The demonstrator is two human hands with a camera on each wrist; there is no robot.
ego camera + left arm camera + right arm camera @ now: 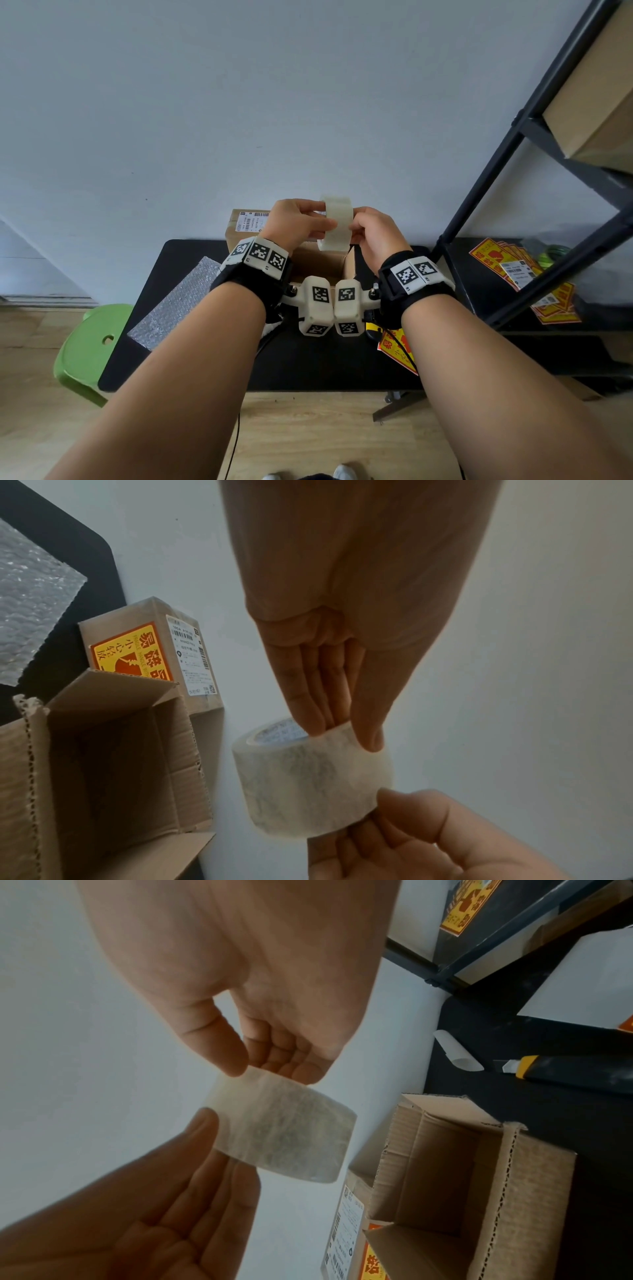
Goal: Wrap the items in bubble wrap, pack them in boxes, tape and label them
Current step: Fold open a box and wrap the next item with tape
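One box (150, 653) at 11 o'clock was already labelled; tape roll (335, 224) was pinched by both hands (298, 222), open box (462, 1172) left unsealed

Black table (191, 342): bubble wrap (174, 305), open box (322, 263), sealed box (245, 228).

From the head view we see soft, even daylight on the pale wall (239, 102), with wide-angle bending that bows the black metal shelf frame (534, 144) at the right edge. In both wrist views we find dimmer, grainier pictures: the palms are shadowed against the bright wall, and the translucent roll of packing tape (308, 780) looks soft and slightly blurred.
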